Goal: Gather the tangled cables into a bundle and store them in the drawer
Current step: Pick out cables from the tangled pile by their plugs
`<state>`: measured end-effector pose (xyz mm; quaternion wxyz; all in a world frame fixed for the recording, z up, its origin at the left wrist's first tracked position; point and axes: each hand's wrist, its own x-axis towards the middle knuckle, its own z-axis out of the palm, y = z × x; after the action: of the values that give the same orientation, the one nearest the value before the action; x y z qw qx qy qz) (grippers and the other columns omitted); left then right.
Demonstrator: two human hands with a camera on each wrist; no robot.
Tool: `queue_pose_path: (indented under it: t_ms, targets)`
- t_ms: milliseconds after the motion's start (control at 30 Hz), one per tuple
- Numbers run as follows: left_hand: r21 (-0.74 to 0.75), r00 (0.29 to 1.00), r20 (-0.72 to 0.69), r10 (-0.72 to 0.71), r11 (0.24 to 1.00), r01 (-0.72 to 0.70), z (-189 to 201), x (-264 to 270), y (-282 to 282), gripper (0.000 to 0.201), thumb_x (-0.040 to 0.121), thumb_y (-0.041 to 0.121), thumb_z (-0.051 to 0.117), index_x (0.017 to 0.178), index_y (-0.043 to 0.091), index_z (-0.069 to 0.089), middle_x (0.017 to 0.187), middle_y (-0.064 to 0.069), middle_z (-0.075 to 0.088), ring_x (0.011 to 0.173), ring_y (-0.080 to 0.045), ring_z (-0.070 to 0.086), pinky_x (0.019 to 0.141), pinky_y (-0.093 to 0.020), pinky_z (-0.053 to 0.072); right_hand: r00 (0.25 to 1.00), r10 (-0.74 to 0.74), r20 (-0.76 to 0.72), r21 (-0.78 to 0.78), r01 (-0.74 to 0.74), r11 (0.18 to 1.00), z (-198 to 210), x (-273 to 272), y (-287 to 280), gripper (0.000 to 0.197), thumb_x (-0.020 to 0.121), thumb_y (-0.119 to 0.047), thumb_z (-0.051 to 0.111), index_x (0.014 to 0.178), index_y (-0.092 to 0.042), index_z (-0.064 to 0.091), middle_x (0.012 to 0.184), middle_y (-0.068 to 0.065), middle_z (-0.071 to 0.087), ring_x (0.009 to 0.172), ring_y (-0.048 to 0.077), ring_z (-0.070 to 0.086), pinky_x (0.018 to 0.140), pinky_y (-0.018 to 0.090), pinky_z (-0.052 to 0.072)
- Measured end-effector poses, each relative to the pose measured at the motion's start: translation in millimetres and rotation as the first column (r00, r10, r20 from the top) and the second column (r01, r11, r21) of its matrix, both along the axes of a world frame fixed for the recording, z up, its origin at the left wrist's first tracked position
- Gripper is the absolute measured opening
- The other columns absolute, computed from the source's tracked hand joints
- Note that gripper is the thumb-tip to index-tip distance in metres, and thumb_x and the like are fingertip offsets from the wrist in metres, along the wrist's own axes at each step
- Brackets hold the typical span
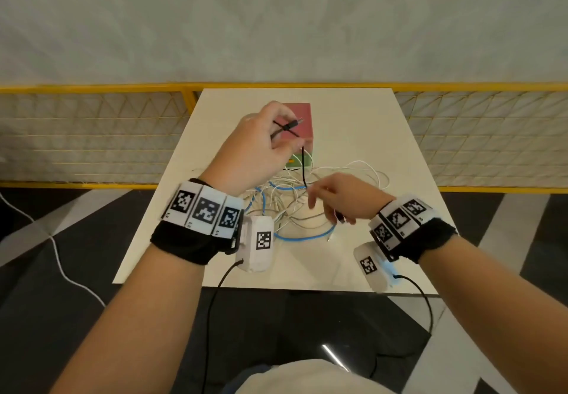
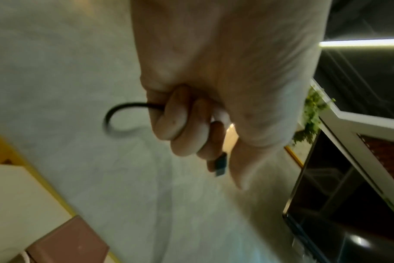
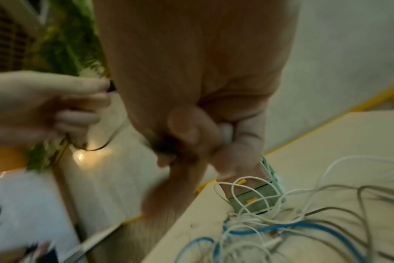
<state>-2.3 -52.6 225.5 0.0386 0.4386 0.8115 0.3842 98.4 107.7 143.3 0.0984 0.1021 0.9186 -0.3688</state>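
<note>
Head view: left hand (image 1: 261, 145) raised over table (image 1: 384, 135), fingers curled round black cable (image 1: 303, 163); right hand (image 1: 335, 197) pinches its lower end above tangled cables (image 1: 295, 209) beside drawer box (image 1: 299, 123)

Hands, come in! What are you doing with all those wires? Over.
Left hand grips looped black cable, raised. Right hand pinches its lower run. White and blue tangle on table. Drawer box behind, partly hidden.

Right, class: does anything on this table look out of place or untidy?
Yes. A tangle of white, grey and blue cables sprawls loose across the table by the small drawer unit. Only the black cable is lifted, held by both hands.
</note>
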Motion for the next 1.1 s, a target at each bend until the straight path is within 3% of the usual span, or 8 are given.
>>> queue_pose_path:
  t_ms: [133,233,400,533,700,833,933,1100]
  targets:
    - [0.145,0.876,0.473,-0.091,0.989,0.025,1.3,1.5,-14.1,0.023,0.105,0.019,0.038,0.092,0.015,0.056,0.052,0.012,0.036,0.041,-0.003,0.035,0.046,-0.02,0.03,0.891,0.161,0.424,0.256,-0.289,0.923,-6.5,30.8,-2.0,0.034,0.094,-0.037,0.047,0.118,-0.02,0.064,0.112,-0.011,0.069,0.062,0.007,0.068,0.093,0.033,0.049]
    - [0.204,0.792,0.575,-0.203,0.974,0.102,-6.3,12.8,-22.6,0.025,0.106,0.007,0.031,0.115,0.012,0.054,0.061,0.003,0.041,0.052,-0.01,0.048,0.05,-0.02,0.041,0.971,0.103,0.218,0.475,-0.198,0.857,12.9,40.9,4.7,0.035,0.096,-0.035,0.047,0.126,-0.021,0.058,0.127,-0.005,0.06,0.109,0.015,0.06,0.099,0.029,0.041]
    - [0.416,0.634,0.661,-0.401,0.899,0.135,-13.9,40.4,-22.7,0.039,0.099,-0.005,0.041,0.135,0.008,0.046,0.082,-0.005,0.066,0.085,-0.014,0.07,0.08,-0.024,0.058,0.962,-0.024,-0.272,-0.355,-0.078,0.932,56.2,43.2,-29.1,0.037,0.102,-0.026,0.035,0.123,-0.005,0.057,0.117,0.011,0.066,0.109,0.019,0.062,0.096,0.024,0.047]
    - [0.417,0.77,0.554,-0.317,0.906,0.072,-10.9,40.9,-30.5,0.022,0.094,-0.001,0.055,0.115,0.003,0.062,0.096,-0.011,0.074,0.091,-0.012,0.071,0.085,-0.022,0.054,0.963,-0.133,-0.236,-0.75,-0.094,0.654,49.5,45.8,-52.5,0.036,0.097,-0.019,0.038,0.125,-0.005,0.054,0.111,0.021,0.065,0.108,0.031,0.063,0.101,0.037,0.046]
    - [0.373,0.837,0.503,-0.215,0.928,0.015,-8.4,46.6,-36.8,0.02,0.097,0.003,0.053,0.114,-0.004,0.062,0.098,-0.018,0.073,0.072,-0.004,0.068,0.061,-0.015,0.05,0.935,-0.114,-0.335,-0.625,-0.13,0.77,40.2,39.8,-76.2,0.025,0.101,-0.007,0.033,0.103,0.005,0.055,0.096,0.009,0.062,0.098,0.03,0.066,0.091,0.028,0.053]
    - [0.338,0.873,0.465,-0.151,0.941,-0.017,-3.5,47.7,-43.3,0.023,0.101,0.014,0.05,0.111,0.0,0.065,0.087,-0.01,0.073,0.074,-0.037,0.066,0.072,-0.039,0.054,0.92,-0.12,-0.373,-0.578,-0.129,0.806,38.2,32.8,-87.5,0.022,0.102,-0.009,0.032,0.09,-0.005,0.05,0.073,0.009,0.057,0.074,0.027,0.068,0.08,0.036,0.057]
    - [0.346,0.889,0.438,-0.136,0.938,-0.027,-3.3,43.3,-48.4,0.021,0.102,0.012,0.048,0.108,0.003,0.066,0.071,-0.007,0.061,0.056,-0.028,0.051,0.05,-0.033,0.046,0.903,-0.08,-0.421,-0.414,-0.113,0.903,37.3,32.6,-95.8,0.022,0.102,-0.012,0.033,0.092,-0.015,0.053,0.06,0.0,0.039,0.047,0.005,0.045,0.05,0.029,0.05]
    - [0.287,0.903,0.416,-0.104,0.958,-0.022,-12.7,43.5,-56.8,0.02,0.101,0.013,0.05,0.106,0.009,0.069,0.066,0.0,0.06,0.065,-0.011,0.056,0.065,-0.022,0.049,0.924,0.081,-0.374,-0.186,-0.16,0.969,44.4,27.9,-93.3,0.031,0.101,-0.014,0.037,0.08,-0.035,0.046,0.06,-0.01,0.04,0.047,-0.001,0.043,0.054,0.013,0.036]
